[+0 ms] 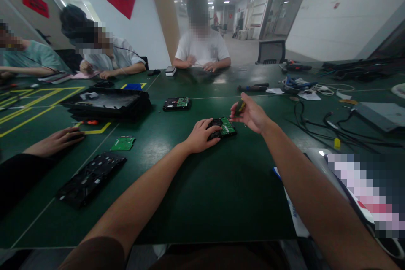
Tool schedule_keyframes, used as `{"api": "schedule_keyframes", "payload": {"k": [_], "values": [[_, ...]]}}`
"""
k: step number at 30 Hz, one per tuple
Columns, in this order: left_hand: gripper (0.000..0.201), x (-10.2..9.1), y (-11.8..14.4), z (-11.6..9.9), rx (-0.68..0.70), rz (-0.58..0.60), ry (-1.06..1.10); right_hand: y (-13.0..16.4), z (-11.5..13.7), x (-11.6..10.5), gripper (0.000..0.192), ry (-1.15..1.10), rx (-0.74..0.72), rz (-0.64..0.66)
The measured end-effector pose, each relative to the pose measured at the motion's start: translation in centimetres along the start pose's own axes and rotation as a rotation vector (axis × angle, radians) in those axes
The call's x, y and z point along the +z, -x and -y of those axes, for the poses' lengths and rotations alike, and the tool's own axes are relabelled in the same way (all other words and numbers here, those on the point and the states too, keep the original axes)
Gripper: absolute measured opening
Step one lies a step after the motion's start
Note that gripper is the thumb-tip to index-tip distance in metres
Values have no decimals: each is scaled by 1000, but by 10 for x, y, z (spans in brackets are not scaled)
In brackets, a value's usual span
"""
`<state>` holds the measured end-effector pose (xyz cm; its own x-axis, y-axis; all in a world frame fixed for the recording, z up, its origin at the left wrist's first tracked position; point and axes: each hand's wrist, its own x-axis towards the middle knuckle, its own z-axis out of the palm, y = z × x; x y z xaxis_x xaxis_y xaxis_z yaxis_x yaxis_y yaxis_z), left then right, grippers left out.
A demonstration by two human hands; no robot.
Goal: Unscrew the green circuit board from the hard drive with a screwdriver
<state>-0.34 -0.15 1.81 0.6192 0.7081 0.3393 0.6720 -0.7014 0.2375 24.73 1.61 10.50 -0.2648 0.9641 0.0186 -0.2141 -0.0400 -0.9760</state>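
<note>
Centre of table (240,190) | my left hand (201,136), fingers part-spread, rests on hard drive (228,126) | just right: my right hand (255,114), fingers curled round dark-and-yellow tool (241,107)

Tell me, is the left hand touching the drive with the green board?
Touching. In the head view, the left hand rests on the drive, fingers across its black part.

Dark brown sleeve (101,251), 2 bare hands (204,136)

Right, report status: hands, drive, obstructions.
Left hand resting on drive. Right hand holding tool near it. Drive flat on table, green board up. Left hand partly covers it.
</note>
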Motion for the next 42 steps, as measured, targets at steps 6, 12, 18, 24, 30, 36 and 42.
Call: {"api": "schedule_keyframes", "payload": {"k": [6,12,18,24,30,36,42], "values": [[50,0,-1,0,-20,12,0,-1,-3,0,45,37,-27,-13],[49,-1,0,-1,-13,4,14,-1,-2,2,54,24,-78,-22],[49,-3,0,-2,-15,8,6,-2,-3,1,54,-21,-60,11],[49,-3,0,-2,-12,14,-3,0,-1,0,34,-13,-63,-20],[50,0,0,0,-2,3,-23,-1,-1,-5,41,-38,-60,30],[49,0,0,1,-1,1,-20,-2,-3,-4,47,-126,-59,32],[49,-1,0,0,-1,5,-6,0,0,-8,41,-109,-30,40]]}}
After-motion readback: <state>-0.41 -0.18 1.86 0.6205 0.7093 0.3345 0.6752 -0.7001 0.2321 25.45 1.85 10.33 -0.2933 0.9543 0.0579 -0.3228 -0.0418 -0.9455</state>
